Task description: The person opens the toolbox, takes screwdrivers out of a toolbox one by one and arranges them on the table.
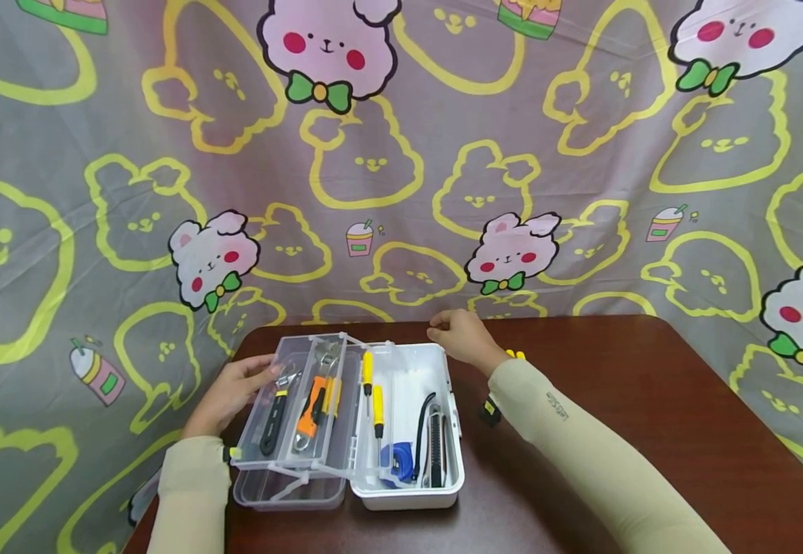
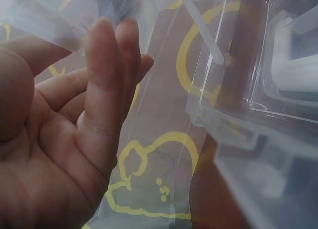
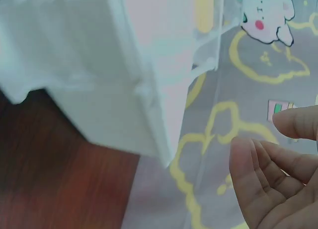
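Note:
At the left edge of the toolbox's clear upper tray (image 1: 284, 454), my left hand (image 1: 235, 388) holds on, thumb over the rim and fingers against its outer side. An adjustable wrench with a black handle (image 1: 273, 423) and an orange-handled tool (image 1: 311, 408) lie in that tray. My right hand (image 1: 467, 337) hovers by the far right corner of the white toolbox (image 1: 408, 502), fingers loosely curled round nothing. Two yellow-handled screwdrivers (image 1: 378, 404), a blue tape-like item (image 1: 401, 462) and a black utility knife (image 1: 434, 454) show inside the box area.
The toolbox stands on a dark brown table (image 1: 602, 400). A small black and yellow object (image 1: 490, 412) is partly hidden by the right sleeve. Yellow tips (image 1: 515, 355) show behind the right forearm. A patterned cloth (image 1: 401, 169) hangs behind the table.

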{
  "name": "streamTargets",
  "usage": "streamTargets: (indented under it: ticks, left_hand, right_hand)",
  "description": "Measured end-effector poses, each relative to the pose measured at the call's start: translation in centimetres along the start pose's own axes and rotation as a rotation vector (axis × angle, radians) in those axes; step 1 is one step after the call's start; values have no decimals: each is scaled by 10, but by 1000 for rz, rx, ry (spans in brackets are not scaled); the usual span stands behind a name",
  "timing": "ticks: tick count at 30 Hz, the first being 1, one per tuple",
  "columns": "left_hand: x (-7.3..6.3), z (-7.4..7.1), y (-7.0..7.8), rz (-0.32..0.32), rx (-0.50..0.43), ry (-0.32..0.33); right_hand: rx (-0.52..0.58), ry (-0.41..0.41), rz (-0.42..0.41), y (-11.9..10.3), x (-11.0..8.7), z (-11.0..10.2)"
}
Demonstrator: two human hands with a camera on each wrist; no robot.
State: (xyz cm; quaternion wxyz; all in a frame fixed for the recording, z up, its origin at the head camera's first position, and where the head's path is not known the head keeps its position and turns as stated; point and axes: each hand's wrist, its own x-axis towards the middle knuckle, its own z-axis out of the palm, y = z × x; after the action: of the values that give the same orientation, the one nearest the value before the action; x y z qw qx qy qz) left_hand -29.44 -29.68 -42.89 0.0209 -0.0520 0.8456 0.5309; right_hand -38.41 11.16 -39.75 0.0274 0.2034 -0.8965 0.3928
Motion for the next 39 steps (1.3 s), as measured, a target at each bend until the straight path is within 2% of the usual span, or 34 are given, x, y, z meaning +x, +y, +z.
streamTargets:
  ticks: [13,24,39]
  left_hand:
    - [-2,0,1,-2,-1,0]
    - [1,0,3,14,-3,-1]
    - [1,0,1,26,-16,-5]
  right_hand:
    - [-9,-46,-55,-42,5,24]
    - [7,-110,-90,-53,11,47]
    - [-149,-175,-93,-63,13,66]
